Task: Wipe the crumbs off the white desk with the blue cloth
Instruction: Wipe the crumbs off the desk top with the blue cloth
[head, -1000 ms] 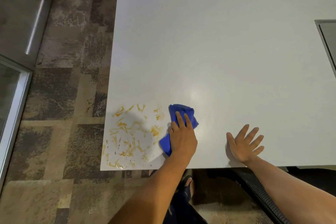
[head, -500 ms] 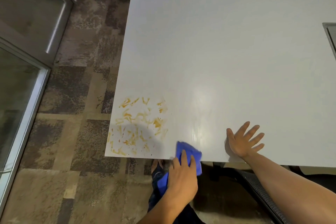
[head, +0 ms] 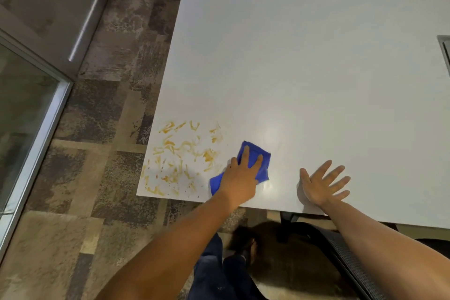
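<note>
Your left hand (head: 239, 178) presses straight fingers (head: 246, 154) flat on the blue cloth (head: 261, 161), with orange crumbs (head: 181, 156) just left of them on the white desk (head: 304, 68), while your right hand (head: 321, 184) lies splayed, holding nothing, nearby; no writing shows.

Dim warm light, soft glare on white desk (head: 292, 68), perhaps slight blur, wide-angle edge distortion

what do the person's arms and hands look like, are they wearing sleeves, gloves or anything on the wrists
Both arms are bare as far as the picture shows, with no sleeves in view. The left hand and the right hand have no gloves, and no rings, watch or wristband can be seen. Dark blue trousers show below.
</note>
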Demonstrator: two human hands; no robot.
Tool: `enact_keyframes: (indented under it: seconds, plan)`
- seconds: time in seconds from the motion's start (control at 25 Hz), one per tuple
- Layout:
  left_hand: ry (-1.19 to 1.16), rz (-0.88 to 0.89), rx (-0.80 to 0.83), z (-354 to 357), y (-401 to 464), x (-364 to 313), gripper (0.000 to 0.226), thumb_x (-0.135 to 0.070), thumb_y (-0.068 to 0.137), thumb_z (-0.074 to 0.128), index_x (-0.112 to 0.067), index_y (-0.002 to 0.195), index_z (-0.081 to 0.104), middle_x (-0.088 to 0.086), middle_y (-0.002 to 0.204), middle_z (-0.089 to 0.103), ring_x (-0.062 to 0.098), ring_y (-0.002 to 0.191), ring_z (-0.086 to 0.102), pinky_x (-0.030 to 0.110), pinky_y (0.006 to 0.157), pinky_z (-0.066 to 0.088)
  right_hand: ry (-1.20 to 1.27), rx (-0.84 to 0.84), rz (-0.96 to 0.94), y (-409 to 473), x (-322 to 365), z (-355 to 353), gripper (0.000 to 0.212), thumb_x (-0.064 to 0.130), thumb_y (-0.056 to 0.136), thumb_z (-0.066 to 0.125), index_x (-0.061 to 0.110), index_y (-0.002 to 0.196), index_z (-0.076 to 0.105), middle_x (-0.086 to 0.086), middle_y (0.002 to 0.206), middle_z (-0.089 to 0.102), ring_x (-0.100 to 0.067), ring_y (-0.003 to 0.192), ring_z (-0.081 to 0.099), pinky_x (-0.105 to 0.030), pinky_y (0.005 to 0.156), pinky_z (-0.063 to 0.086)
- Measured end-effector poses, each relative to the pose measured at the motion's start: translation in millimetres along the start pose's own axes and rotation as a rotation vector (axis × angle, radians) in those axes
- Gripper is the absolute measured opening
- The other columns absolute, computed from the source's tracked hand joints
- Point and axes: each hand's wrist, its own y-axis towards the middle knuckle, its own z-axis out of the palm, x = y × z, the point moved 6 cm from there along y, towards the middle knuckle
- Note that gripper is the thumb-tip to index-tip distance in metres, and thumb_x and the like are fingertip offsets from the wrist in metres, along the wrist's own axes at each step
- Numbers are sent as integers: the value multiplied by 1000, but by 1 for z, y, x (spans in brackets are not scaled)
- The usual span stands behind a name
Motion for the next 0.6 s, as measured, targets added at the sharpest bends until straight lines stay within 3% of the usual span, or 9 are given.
enact_keyframes:
  seconds: [0.08, 0.2, 0.32, 0.48, 0.6]
  plan:
    - [-49, 52, 44, 11, -10, -16, 82, -13, 91, 50, -29, 157, 5, 12, 165, -14, 46, 123, 37, 50, 95, 45, 4, 9, 8, -1, 0, -3, 90, 66, 97, 28, 16, 154, -19, -21, 161, -23, -46, 146, -21, -67, 113, -15]
    - [-48, 143, 118, 18, -39, -50, 76, -12, 89, 51, -27, 155, 17, 9, 166, -3, 47, 126, 34, 54, 101, 38, -1, 16, 7, 0, -1, 1, 92, 73, 93, 21, 16, 155, -18, -19, 161, -23, -45, 147, -20, -67, 114, -13]
    - [-32, 84, -64, 3, -43, -44, 77, -13, 91, 50, -25, 157, 13, 8, 166, 7, 44, 128, 36, 54, 106, 34, 26, -1, 94, 3, -4, 8, 99, 83, 82, 7, 22, 157, -13, -14, 163, -22, -42, 148, -20, -65, 116, -8]
    - [57, -14, -381, -17, -35, -4, 85, -12, 80, 63, -24, 156, 25, 5, 162, 28, 36, 127, 51, 47, 95, 48, -14, 14, 25, 0, 0, -1, 90, 68, 96, 27, 16, 154, -20, -19, 161, -24, -45, 146, -21, -66, 113, -14]
    - [111, 51, -300, 2, -25, 9, 85, -22, 86, 64, -21, 158, 17, 12, 165, 17, 41, 148, 23, 56, 115, 31, -21, 14, 17, 0, 0, -3, 91, 66, 97, 29, 13, 154, -20, -21, 161, -23, -46, 146, -21, -67, 112, -15]
